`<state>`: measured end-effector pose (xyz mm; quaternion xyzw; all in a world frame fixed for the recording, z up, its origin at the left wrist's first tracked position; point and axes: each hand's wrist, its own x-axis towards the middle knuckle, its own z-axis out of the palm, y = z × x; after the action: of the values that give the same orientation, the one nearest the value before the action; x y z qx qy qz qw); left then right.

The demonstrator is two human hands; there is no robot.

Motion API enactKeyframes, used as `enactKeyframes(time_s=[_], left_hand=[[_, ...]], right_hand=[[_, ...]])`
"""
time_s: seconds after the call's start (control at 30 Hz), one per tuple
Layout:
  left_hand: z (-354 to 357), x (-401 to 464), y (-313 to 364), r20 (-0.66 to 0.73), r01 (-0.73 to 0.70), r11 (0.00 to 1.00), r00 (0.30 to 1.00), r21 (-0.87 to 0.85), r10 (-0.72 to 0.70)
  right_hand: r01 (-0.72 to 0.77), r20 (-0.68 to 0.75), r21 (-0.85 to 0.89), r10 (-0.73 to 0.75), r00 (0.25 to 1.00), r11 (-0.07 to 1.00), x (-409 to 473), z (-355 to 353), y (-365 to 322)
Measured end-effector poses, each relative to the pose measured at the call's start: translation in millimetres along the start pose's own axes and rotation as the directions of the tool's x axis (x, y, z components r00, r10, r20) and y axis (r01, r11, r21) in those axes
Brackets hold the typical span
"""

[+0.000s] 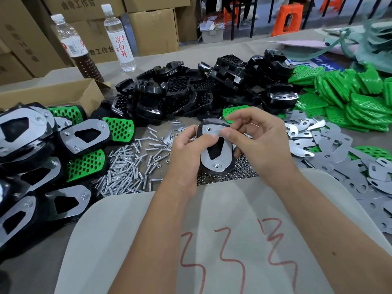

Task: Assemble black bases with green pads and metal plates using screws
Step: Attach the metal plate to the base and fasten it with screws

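- Black base [230, 161] with its metal plate [214, 151] sits upright between your hands, above the nut pile [237, 171] on the counter [31, 257].
- Your left hand [186, 149] curls round the base's left edge, likely to steady it.
- Your right hand [254, 132] pinches the plate's top edge, seemingly to line up the open hole; one screw [216, 165] already sits at the bottom.
- Loose screws [125, 166] lie just left of the nut pile, finished units [84, 134] farther left, within reach.

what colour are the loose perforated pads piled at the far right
Bright green pads, dotted with holes; seen clearly in the head view.
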<state>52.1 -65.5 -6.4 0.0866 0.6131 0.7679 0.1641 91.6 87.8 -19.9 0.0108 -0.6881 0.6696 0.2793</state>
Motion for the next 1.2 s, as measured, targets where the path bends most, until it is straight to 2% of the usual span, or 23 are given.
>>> enactKeyframes(time_s=[0.17, 0.27, 0.43, 0.57, 0.7, 0.8, 0.87, 0.97, 1.07, 1.13, 1.2], left_hand=[[0.0, 2.3, -1.5, -0.079, 0.021, 0.999, 0.997, -0.049, -0.025], [-2.1, 4.8, -1.3, -0.119, 0.047, 0.995, 0.991, -0.086, -0.057], [-1.5, 5.5, -2.3, -0.124, 0.031, 0.997, 0.991, -0.071, -0.04], [-2.5, 6.0, -0.7, -0.13, 0.054, 0.995, 0.989, -0.089, -0.066], [-1.0, 4.9, -0.9, -0.123, 0.037, 0.997, 0.991, -0.07, -0.045], [1.6, 4.1, -2.1, -0.143, 0.032, 0.999, 0.989, -0.044, -0.038], [2.4, 4.0, -1.7, -0.152, 0.04, 0.998, 0.987, -0.047, -0.047], [2.0, 4.7, -1.6, -0.144, 0.05, 0.996, 0.988, -0.078, -0.061], [0.9, 4.6, -0.6, -0.165, 0.053, 0.997, 0.984, -0.058, -0.062], [1.3, 4.2, -0.4, -0.174, 0.032, 0.999, 0.984, -0.043, -0.039], [3.4, 3.3, -1.1, -0.16, -0.045, 0.998, 0.986, 0.052, 0.053]], right_hand=[[-0.025, 0.055, 0.015, 0.024, 0.998, 1.0, -0.6, 2.1, -0.2], [-0.028, 0.028, 0.023, 0.027, 0.999, 0.999, -1.8, 0.0, 3.5], [-0.064, 0.084, 0.011, 0.063, 0.994, 0.998, -2.5, 3.2, 2.4], [-0.063, 0.033, 0.024, 0.062, 0.998, 0.998, -2.2, 0.3, 3.8], [-0.071, 0.091, -0.047, 0.075, 0.993, 0.996, -3.9, 3.5, 1.8], [-0.068, -0.027, -0.004, 0.068, 0.997, 0.998, -1.2, 1.1, 2.2], [-0.07, -0.026, 0.004, 0.07, 0.997, 0.998, -1.1, -0.5, 3.2], [-0.043, 0.047, -0.054, 0.046, 0.998, 0.998, -4.2, 5.1, 0.3], [-0.051, -0.07, -0.019, 0.05, 0.996, 0.999, -2.2, 3.3, -0.7], [-0.061, -0.088, -0.093, 0.053, 0.995, 0.994, -2.4, 2.1, 0.4], [0.011, -0.017, -0.341, -0.018, 1.0, 0.94, -4.1, 4.5, 1.4]])
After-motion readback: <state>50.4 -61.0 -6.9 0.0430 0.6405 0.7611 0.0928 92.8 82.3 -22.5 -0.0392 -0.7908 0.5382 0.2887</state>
